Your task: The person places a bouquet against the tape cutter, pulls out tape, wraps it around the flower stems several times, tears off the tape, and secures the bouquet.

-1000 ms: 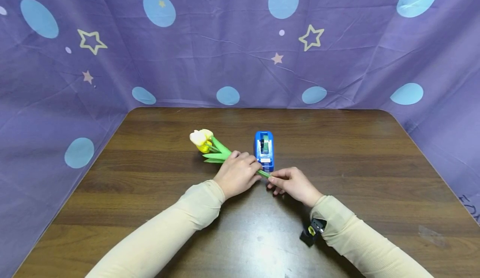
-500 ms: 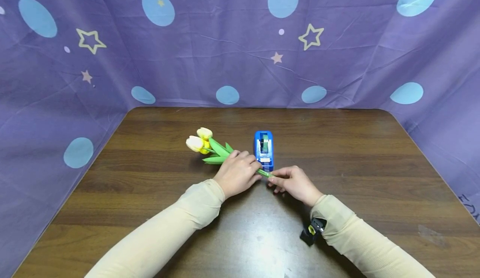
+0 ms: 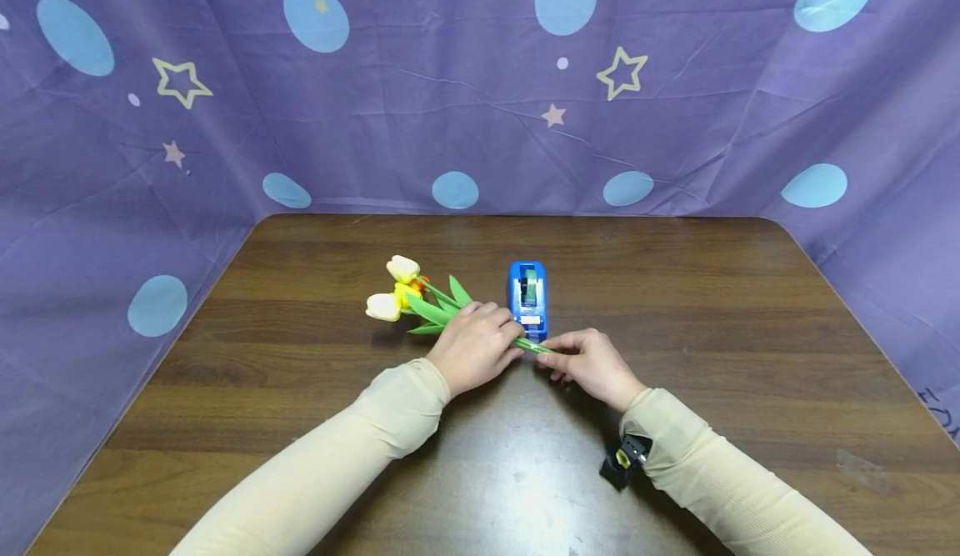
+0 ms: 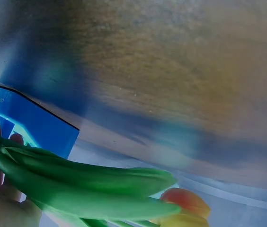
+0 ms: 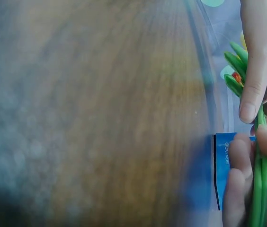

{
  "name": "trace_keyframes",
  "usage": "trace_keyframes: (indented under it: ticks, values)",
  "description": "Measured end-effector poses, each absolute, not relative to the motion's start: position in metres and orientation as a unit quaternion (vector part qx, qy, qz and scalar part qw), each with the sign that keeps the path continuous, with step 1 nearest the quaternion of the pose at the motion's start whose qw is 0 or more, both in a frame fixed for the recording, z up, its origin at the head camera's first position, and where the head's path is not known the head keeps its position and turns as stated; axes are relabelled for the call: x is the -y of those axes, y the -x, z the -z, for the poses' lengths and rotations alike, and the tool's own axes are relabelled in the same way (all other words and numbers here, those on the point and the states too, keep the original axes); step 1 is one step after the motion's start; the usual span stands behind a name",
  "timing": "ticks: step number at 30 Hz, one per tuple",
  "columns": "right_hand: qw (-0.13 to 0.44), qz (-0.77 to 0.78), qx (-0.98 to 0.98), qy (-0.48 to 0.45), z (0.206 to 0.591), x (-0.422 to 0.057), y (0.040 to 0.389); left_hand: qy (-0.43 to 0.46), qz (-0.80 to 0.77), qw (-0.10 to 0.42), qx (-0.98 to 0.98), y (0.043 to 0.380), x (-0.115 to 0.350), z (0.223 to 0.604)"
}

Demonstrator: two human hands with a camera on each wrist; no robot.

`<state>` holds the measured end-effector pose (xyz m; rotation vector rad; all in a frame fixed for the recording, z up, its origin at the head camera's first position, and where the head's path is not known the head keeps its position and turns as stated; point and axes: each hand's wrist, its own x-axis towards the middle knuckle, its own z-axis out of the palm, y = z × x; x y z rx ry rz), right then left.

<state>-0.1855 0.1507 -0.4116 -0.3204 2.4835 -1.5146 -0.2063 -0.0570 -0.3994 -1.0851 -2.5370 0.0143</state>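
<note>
A bunch of artificial tulips (image 3: 408, 293) with white, yellow and orange-red blooms points to the left, its green leaves (image 4: 86, 184) close to the left palm. My left hand (image 3: 477, 346) grips the stems below the leaves. Farther down, my right hand (image 3: 588, 364) pinches the stem ends (image 5: 260, 189) between thumb and fingers. Just behind the stems stands a blue tape dispenser (image 3: 528, 299) with a roll of tape in it. In the head view, the left hand hides the middle of the bunch.
The brown wooden table (image 3: 697, 306) carries all of this. A purple curtain (image 3: 480, 81) with dots and stars hangs behind it. A black wrist camera (image 3: 626, 461) is strapped at the right sleeve. A clear scrap (image 3: 864, 471) lies at the right.
The tulips have turned about their stems: the blooms have spread apart, and an orange-red one has come into view. Both hands have stayed in nearly the same place.
</note>
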Motion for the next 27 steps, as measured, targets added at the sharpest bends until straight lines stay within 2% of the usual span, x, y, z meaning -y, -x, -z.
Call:
trace_keyframes:
  ticks: [20, 27]
  values:
    - [0.077, 0.505, -0.853, 0.106, 0.4110, -0.1513, 0.1868, 0.381, 0.009, 0.198, 0.903, 0.2053, 0.0563, 0.4003]
    - [0.061, 0.502, -0.856, 0.104, 0.4116, -0.1514, 0.1869, 0.374, 0.021, 0.215, 0.902, 0.2051, 0.0563, 0.4039]
